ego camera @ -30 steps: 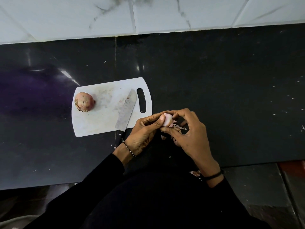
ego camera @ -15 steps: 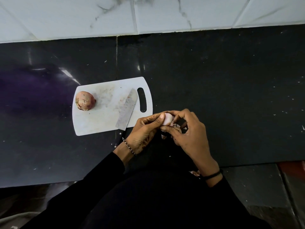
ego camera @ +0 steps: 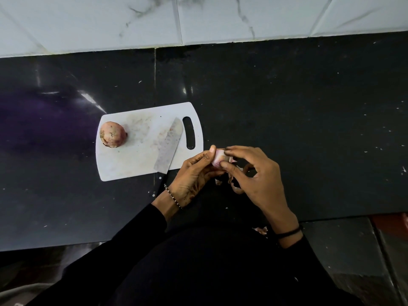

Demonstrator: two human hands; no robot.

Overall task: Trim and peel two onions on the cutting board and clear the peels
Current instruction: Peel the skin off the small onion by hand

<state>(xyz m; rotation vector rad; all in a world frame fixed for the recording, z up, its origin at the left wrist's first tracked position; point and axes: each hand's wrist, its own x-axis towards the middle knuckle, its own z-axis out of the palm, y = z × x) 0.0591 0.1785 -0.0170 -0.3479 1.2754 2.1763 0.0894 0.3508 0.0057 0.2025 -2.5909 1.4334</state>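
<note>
A small pale pink onion [ego camera: 218, 158] is held in the air just right of the white cutting board [ego camera: 132, 164]. My left hand [ego camera: 192, 173] grips it from the left, thumb on top. My right hand [ego camera: 254, 177] pinches it from the right with thumb and forefinger; most of the onion is hidden by the fingers. Loose brown peels [ego camera: 237, 182] lie on the counter under my right hand. A second onion [ego camera: 113, 134], with its brown skin on, sits at the board's left end. A knife [ego camera: 169, 145] lies on the board's right part, its handle toward me.
The black counter [ego camera: 309, 129] runs to a white tiled wall [ego camera: 198, 18] behind. A scrap of peel [ego camera: 260, 230] lies at the counter's near edge by my right wrist. Small white specks dot the counter on the right.
Both hands stay at the same spot with the onion. My right fingers have shifted over its top and right side, and the onion has turned a little between the hands.
</note>
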